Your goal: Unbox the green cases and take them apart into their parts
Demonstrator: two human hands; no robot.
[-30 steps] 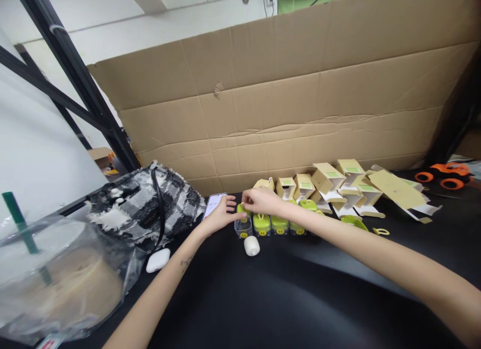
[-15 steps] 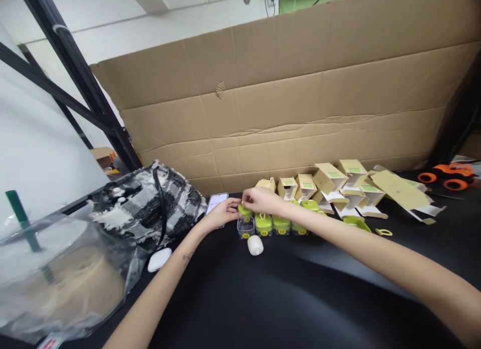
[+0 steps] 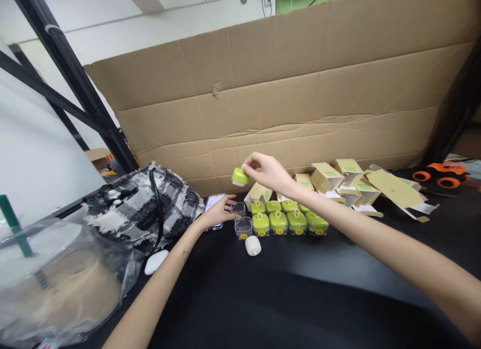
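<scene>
My right hand (image 3: 266, 174) is raised over the table, pinching a small green lid (image 3: 240, 176) by its top loop. My left hand (image 3: 221, 211) rests low at the left end of two rows of small boxes, with its thumb and fingers around a clear square container (image 3: 238, 208) that has no lid. Directly in front of that one stands another lidless clear container (image 3: 243, 228) with a round yellow label. To their right are several matching containers (image 3: 278, 222) wearing green lids. A small white rounded object (image 3: 253, 245) lies in front of the rows.
Opened cardboard boxes (image 3: 327, 177) sit behind and to the right, before a tall cardboard sheet (image 3: 263, 98). A phone (image 3: 214, 202), a white case (image 3: 156, 262), a fringed bag (image 3: 143, 208) and a bagged drink (image 3: 67, 284) are at left. An orange toy car (image 3: 443, 174) stands far right.
My right hand has lifted the green lid up off the back-left container, uncovering it. My left hand stays by that container. The lidded rows are now less hidden by my right arm.
</scene>
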